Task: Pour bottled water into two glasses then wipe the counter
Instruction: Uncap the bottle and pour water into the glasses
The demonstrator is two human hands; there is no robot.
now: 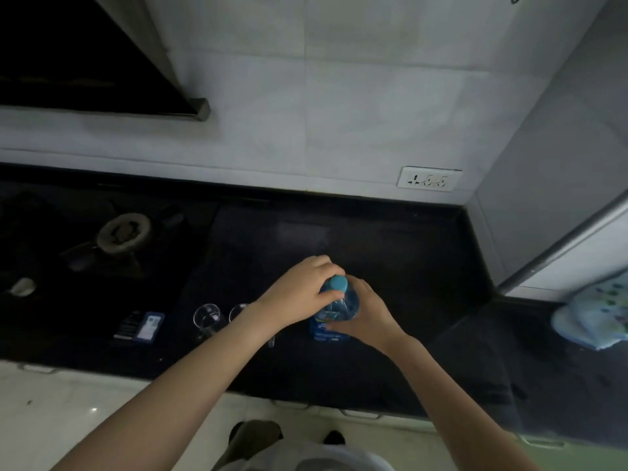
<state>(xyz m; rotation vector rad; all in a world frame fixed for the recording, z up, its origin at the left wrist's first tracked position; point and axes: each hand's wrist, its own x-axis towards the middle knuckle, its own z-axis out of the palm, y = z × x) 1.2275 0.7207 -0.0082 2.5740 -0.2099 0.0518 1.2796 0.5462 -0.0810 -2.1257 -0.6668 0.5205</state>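
A clear water bottle (pixel 334 317) with a blue label and a blue cap (pixel 338 283) stands upright on the black counter (pixel 390 260). My left hand (pixel 302 294) curls around the bottle's neck just below the cap. My right hand (pixel 365 316) grips the bottle's body from the right side. Two clear glasses stand to the left of the bottle: one (pixel 207 319) is fully visible, the other (pixel 238 312) is partly hidden behind my left wrist. A light blue patterned cloth (pixel 593 317) lies at the counter's right edge.
A gas stove burner (pixel 124 232) sits on the left part of the counter. A small dark box with a blue label (pixel 141 326) lies left of the glasses. A wall socket (pixel 429 179) is on the tiled wall behind. A grey cabinet side (pixel 560 185) rises at the right.
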